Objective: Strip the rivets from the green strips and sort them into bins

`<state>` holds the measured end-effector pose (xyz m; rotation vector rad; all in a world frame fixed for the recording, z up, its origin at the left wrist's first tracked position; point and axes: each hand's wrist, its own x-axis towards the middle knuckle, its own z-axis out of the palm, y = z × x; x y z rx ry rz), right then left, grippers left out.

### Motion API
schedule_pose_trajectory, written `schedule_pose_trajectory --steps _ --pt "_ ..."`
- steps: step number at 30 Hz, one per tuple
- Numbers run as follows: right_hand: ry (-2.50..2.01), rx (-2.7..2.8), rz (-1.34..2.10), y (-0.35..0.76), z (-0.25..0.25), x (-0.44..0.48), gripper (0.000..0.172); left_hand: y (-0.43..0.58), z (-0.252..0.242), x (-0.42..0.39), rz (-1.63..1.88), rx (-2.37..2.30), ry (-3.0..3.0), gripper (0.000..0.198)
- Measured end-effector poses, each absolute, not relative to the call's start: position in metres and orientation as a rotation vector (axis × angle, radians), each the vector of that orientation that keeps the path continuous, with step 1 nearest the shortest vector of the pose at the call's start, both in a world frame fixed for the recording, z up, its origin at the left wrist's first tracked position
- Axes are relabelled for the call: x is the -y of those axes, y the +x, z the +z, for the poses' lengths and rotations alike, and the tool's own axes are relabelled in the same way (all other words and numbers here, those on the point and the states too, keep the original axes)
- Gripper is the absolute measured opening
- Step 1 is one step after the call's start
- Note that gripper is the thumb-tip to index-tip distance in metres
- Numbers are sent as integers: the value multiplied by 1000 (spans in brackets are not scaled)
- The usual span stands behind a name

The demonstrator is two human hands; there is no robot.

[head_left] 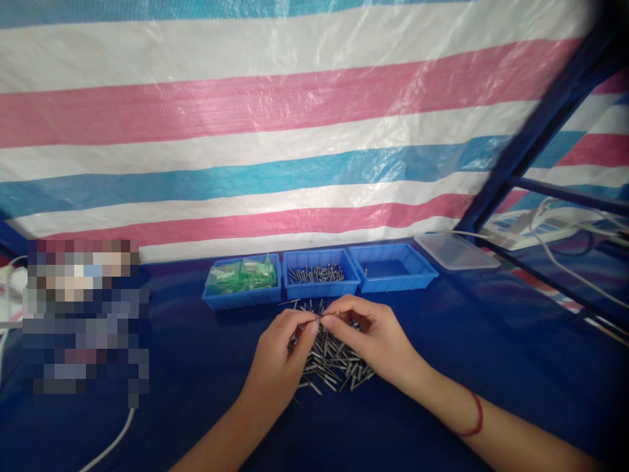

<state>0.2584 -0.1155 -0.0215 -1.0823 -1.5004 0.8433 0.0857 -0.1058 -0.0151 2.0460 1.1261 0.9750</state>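
On my dark blue table (206, 406), before a striped sheet (295, 124), three blue trays (322, 289) stand in one row, with one clear lid (455, 252) beside them. My left hand (281, 341) and right hand (378, 334) pinch one small piece (319, 320), mostly covered, above a pile of metal pins (327, 360), which I cannot count because my hands hide part of it.

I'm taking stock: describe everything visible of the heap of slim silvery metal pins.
The heap of slim silvery metal pins lies jumbled on the dark blue tabletop, pointing every way, strays at its edges. Some pins look thicker along one part. It sits before the middle blue plastic bin. The bare left hand and bare right hand partly hide it; contact is unclear.
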Motion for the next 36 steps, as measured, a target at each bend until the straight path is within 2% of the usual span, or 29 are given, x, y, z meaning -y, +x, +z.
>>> schedule_pose_trajectory --steps 17,22,29,33,36 --pt "-1094 1736 702 259 -17 113 13 83 -12 107 1038 -1205 2033 14" --pt "-1171 1763 325 284 -13 99 16 75 -11 101 961 -1206 2130 25" --pt "-1558 1567 -257 342 -13 71 22 63 -8 91 697 -1218 2506 23" --pt "-1710 1599 -407 351 -22 64 24 58 -6 87 572 -1264 2597 26" --pt "-1654 1627 -373 346 -24 66 23 55 -2 87 496 -1224 2639 20"
